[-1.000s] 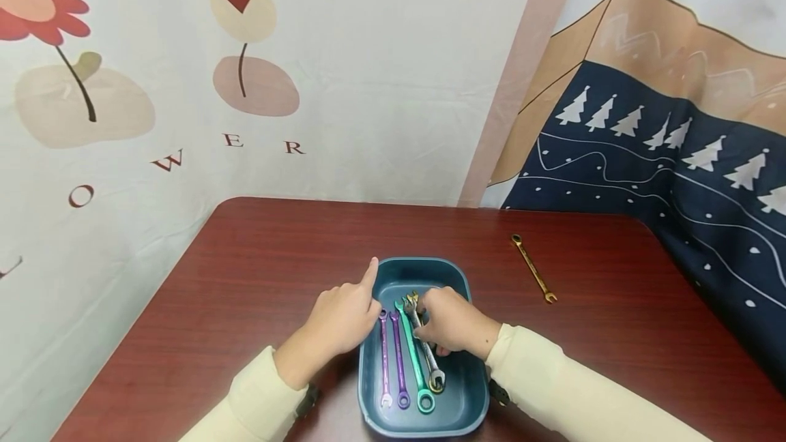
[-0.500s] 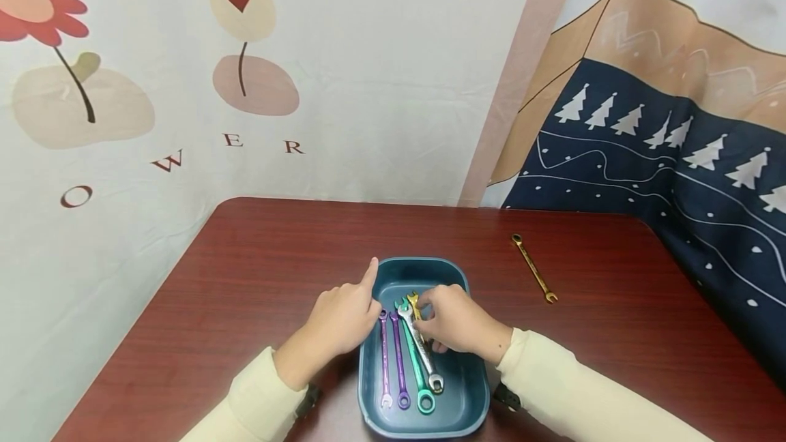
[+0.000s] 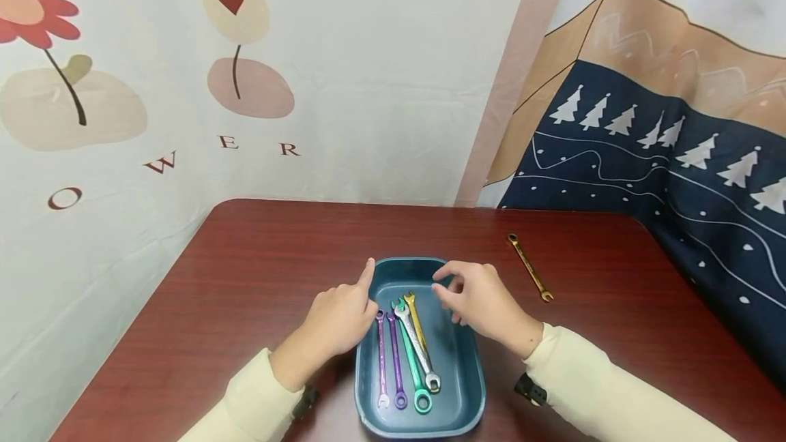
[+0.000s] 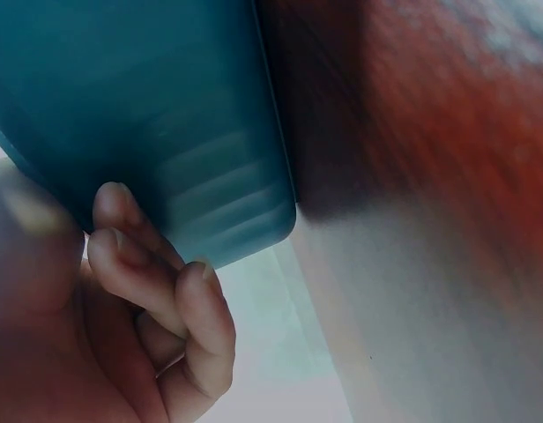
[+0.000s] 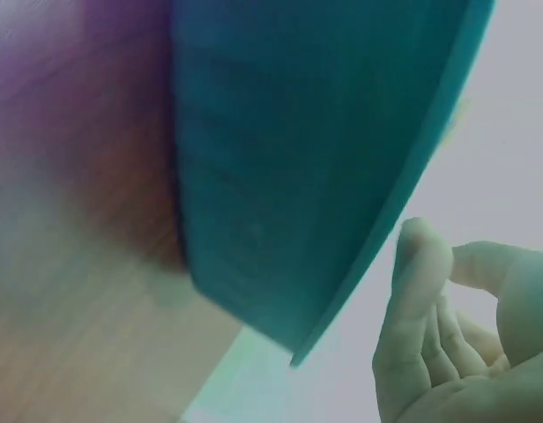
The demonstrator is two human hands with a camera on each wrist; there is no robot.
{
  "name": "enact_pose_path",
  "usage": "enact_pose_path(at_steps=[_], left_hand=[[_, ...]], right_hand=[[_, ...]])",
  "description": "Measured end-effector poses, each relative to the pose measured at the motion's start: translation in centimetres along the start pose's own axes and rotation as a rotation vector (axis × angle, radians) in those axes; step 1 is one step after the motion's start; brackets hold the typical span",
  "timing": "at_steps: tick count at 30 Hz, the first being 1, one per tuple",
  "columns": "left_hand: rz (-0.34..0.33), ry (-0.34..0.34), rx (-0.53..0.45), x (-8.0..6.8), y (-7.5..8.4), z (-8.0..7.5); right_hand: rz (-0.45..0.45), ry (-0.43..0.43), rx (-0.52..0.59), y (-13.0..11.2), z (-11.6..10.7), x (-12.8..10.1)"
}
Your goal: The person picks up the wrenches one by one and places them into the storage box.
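A blue tray (image 3: 454, 374) holds a row of combination wrenches: two purple wrenches (image 3: 382, 360) on the left, then a green wrench (image 3: 414, 363). Across the green one lies a silver wrench (image 3: 419, 350), partly covering a gold wrench (image 3: 417, 319). My left hand (image 3: 338, 316) grips the tray's left rim, index finger stretched forward along it; in the left wrist view its other fingers curl against the outer wall. Over the far right rim hovers my right hand (image 3: 485, 299), thumb and index finger bent and apart, nothing between them. The right wrist view has it beside the tray's edge.
Another gold wrench (image 3: 529, 270) lies on the reddish-brown table (image 3: 276, 244), to the right of and beyond the tray. Behind the table hang a pale printed curtain (image 3: 368, 87) and a dark blue cloth (image 3: 602, 183) with white trees.
The right hand has let go of the wrenches and moved up and to the right. The silver wrench has shifted a little leftward, and more of the tray's gold wrench shows. The left hand stays at the rim.
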State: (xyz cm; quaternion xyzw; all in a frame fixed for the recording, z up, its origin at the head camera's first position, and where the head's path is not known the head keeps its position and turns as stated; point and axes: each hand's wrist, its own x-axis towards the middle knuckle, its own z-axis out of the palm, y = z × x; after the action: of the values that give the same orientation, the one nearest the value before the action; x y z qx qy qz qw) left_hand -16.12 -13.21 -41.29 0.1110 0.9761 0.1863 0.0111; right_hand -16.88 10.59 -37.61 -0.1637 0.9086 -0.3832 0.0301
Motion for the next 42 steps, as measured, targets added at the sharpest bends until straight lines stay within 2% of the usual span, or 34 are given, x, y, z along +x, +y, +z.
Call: enact_pose_path(at_steps=[5, 12, 21, 30, 34, 42], left_hand=[[-0.004, 0.000, -0.007, -0.2, 0.1, 0.1], [-0.007, 0.004, -0.008, -0.3, 0.2, 0.4], [-0.014, -0.004, -0.011, -0.3, 0.4, 0.4], [-0.016, -0.003, -0.012, -0.4, 0.4, 0.4], [-0.011, -0.001, -0.015, -0.4, 0.3, 0.4], [-0.012, -0.001, -0.018, -0.4, 0.3, 0.4]], right_hand=[[-0.025, 0.081, -0.037, 0.9, -1.2, 0.0], [-0.025, 0.131, -0.119, 2.4, -2.4, 0.3], [0.021, 0.134, -0.146, 4.6, -3.8, 0.6], [0.016, 0.169, -0.196, 6.3, -4.8, 1.0], [0.053, 0.164, -0.198, 6.8, -5.3, 1.0], [0.069, 0.172, -0.216, 7.7, -6.4, 1.1]])
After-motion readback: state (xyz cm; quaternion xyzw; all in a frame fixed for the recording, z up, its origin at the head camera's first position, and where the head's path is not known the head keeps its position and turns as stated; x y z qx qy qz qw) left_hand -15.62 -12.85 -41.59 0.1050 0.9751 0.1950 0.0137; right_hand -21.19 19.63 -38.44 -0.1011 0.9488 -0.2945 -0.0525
